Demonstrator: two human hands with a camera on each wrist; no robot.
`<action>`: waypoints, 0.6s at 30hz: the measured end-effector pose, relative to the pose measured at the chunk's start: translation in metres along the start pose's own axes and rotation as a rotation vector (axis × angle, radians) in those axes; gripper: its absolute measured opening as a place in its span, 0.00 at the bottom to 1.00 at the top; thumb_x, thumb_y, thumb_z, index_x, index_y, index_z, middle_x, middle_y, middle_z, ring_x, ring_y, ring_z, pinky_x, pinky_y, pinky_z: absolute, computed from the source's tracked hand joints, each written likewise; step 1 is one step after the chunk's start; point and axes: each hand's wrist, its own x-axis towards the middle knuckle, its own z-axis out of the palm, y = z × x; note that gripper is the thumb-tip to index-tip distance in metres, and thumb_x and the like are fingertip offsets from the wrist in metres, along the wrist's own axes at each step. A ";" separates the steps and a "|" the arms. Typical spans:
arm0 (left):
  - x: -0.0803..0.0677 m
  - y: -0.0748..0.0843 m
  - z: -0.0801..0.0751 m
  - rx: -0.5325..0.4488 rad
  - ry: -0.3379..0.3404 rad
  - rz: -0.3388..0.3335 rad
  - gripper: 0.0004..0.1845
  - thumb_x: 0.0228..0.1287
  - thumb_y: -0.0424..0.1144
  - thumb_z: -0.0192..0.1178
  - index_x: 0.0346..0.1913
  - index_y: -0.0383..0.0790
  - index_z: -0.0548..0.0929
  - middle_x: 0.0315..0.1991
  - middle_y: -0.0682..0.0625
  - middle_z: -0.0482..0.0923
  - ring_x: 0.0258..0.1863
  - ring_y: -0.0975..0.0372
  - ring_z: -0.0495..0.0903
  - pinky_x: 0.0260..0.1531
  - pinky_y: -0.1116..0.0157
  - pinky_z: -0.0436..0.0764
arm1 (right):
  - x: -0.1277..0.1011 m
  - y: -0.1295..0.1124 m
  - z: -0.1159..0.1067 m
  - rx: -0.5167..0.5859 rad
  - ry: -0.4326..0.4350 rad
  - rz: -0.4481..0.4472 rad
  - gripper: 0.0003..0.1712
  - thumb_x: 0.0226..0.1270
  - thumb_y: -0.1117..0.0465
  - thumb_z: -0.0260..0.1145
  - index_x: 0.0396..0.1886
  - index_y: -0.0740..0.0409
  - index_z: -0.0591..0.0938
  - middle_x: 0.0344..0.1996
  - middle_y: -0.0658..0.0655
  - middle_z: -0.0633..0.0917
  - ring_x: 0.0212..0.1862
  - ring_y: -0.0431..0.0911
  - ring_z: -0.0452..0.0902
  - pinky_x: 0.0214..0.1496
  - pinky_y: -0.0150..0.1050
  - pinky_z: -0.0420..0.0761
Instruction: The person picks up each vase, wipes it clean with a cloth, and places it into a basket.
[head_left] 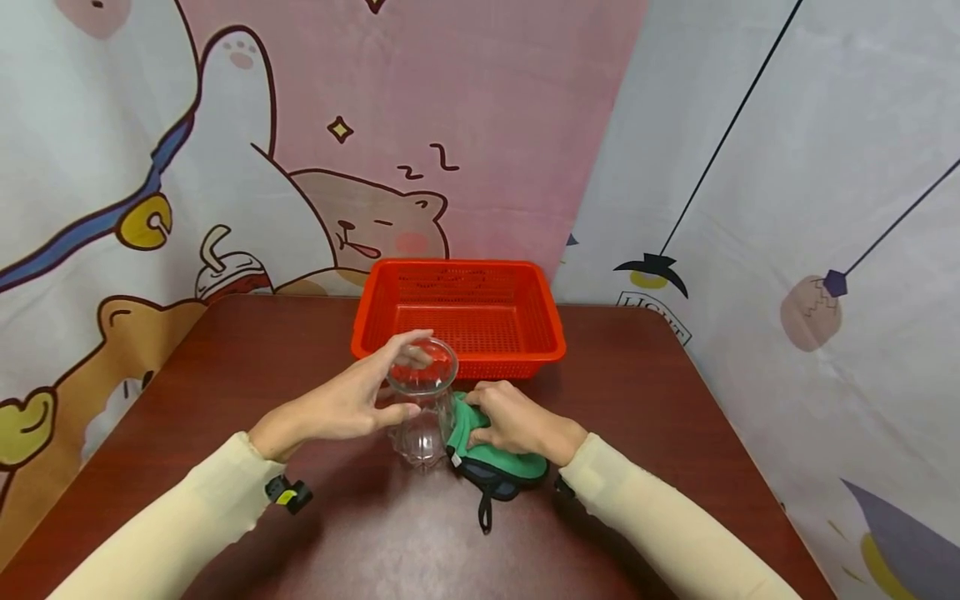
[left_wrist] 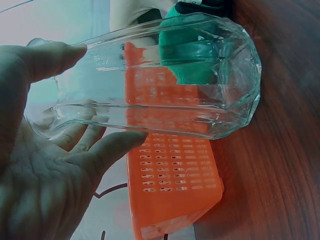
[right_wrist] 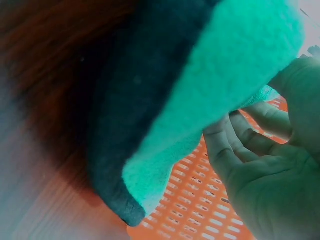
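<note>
A clear glass vase (head_left: 422, 425) with a flared rim stands upright on the table near the middle. My left hand (head_left: 360, 396) holds it near the top, with the thumb on the near side and the fingers about the neck; the left wrist view shows the fluted glass vase (left_wrist: 165, 95) lying across the picture. Just to its right, a soft green cloth (head_left: 510, 460) with dark edging and a dark hanging loop touches or nearly touches the glass. My right hand (head_left: 517, 421) pinches the bunched upper part of this cloth; in the right wrist view the green cloth (right_wrist: 215, 75) hides some fingertips.
Behind both hands, an orange-red plastic basket (head_left: 558, 346) with perforated walls stands on the dark reddish-brown table (head_left: 637, 400). Cartoon-printed fabric (head_left: 510, 125) hangs behind the table and along its sides.
</note>
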 end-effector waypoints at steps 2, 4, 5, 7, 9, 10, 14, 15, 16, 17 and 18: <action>0.000 0.001 0.000 0.001 0.002 0.001 0.56 0.77 0.39 0.77 0.95 0.61 0.52 0.81 0.44 0.77 0.80 0.47 0.78 0.70 0.26 0.85 | 0.000 -0.001 -0.001 0.000 -0.002 0.006 0.24 0.68 0.55 0.91 0.57 0.60 0.93 0.44 0.52 0.91 0.43 0.40 0.80 0.45 0.30 0.81; 0.000 0.001 0.000 0.004 0.002 0.003 0.56 0.76 0.39 0.77 0.95 0.60 0.52 0.81 0.45 0.77 0.80 0.47 0.78 0.70 0.26 0.85 | 0.001 -0.001 -0.001 -0.002 -0.005 0.010 0.24 0.68 0.55 0.91 0.57 0.60 0.93 0.44 0.52 0.92 0.43 0.40 0.81 0.45 0.31 0.81; 0.000 0.001 0.000 0.003 0.002 0.005 0.56 0.77 0.39 0.77 0.95 0.60 0.52 0.81 0.45 0.77 0.80 0.46 0.78 0.70 0.25 0.85 | 0.001 -0.001 -0.002 0.003 -0.005 0.010 0.23 0.68 0.55 0.91 0.56 0.60 0.93 0.44 0.52 0.92 0.42 0.40 0.80 0.45 0.31 0.81; 0.000 0.000 -0.001 0.003 0.001 0.005 0.55 0.77 0.39 0.77 0.95 0.59 0.52 0.81 0.45 0.77 0.80 0.46 0.78 0.70 0.24 0.84 | 0.002 0.000 -0.003 0.015 -0.006 0.014 0.22 0.68 0.55 0.91 0.55 0.59 0.93 0.42 0.50 0.92 0.41 0.39 0.80 0.44 0.30 0.80; 0.000 0.001 -0.001 0.005 0.001 0.007 0.55 0.77 0.39 0.77 0.95 0.58 0.53 0.81 0.44 0.77 0.80 0.45 0.78 0.70 0.24 0.84 | 0.002 0.000 -0.003 0.034 -0.005 0.020 0.20 0.68 0.56 0.91 0.53 0.58 0.93 0.39 0.48 0.91 0.39 0.38 0.79 0.42 0.30 0.79; 0.000 0.001 -0.001 0.007 0.002 0.009 0.55 0.78 0.39 0.77 0.95 0.58 0.53 0.81 0.43 0.77 0.80 0.44 0.78 0.70 0.24 0.84 | 0.002 0.001 -0.003 0.047 -0.004 0.024 0.19 0.68 0.57 0.91 0.52 0.57 0.93 0.37 0.47 0.89 0.38 0.38 0.77 0.41 0.30 0.78; 0.000 0.001 -0.001 0.015 0.001 0.011 0.54 0.78 0.39 0.76 0.94 0.56 0.53 0.81 0.42 0.77 0.80 0.43 0.78 0.70 0.24 0.84 | 0.002 0.001 -0.002 0.074 0.002 0.037 0.18 0.67 0.57 0.91 0.50 0.56 0.93 0.34 0.44 0.86 0.36 0.37 0.76 0.39 0.30 0.76; 0.000 0.001 -0.001 0.013 0.001 0.012 0.53 0.79 0.40 0.76 0.94 0.56 0.53 0.81 0.42 0.77 0.80 0.43 0.78 0.70 0.24 0.84 | 0.002 0.001 -0.002 0.080 0.004 0.038 0.17 0.67 0.57 0.91 0.49 0.55 0.93 0.33 0.44 0.86 0.36 0.37 0.75 0.38 0.30 0.75; 0.000 0.001 -0.001 0.009 -0.002 0.011 0.53 0.79 0.41 0.76 0.94 0.57 0.53 0.81 0.43 0.76 0.81 0.43 0.78 0.71 0.24 0.84 | 0.002 0.001 -0.002 0.086 0.006 0.040 0.17 0.67 0.57 0.91 0.49 0.55 0.93 0.32 0.43 0.85 0.36 0.36 0.75 0.38 0.30 0.75; 0.000 0.000 -0.001 0.002 -0.005 0.014 0.53 0.80 0.44 0.76 0.94 0.59 0.53 0.81 0.44 0.76 0.81 0.44 0.78 0.72 0.25 0.84 | 0.001 0.001 -0.002 0.092 0.009 0.041 0.17 0.67 0.57 0.91 0.49 0.55 0.93 0.33 0.43 0.85 0.35 0.36 0.75 0.38 0.30 0.75; 0.000 -0.003 -0.001 -0.002 -0.007 0.029 0.53 0.80 0.46 0.76 0.95 0.60 0.52 0.81 0.45 0.76 0.80 0.44 0.78 0.71 0.25 0.84 | 0.001 0.001 -0.002 0.100 0.011 0.043 0.17 0.67 0.57 0.91 0.49 0.55 0.93 0.33 0.43 0.86 0.35 0.36 0.75 0.37 0.29 0.75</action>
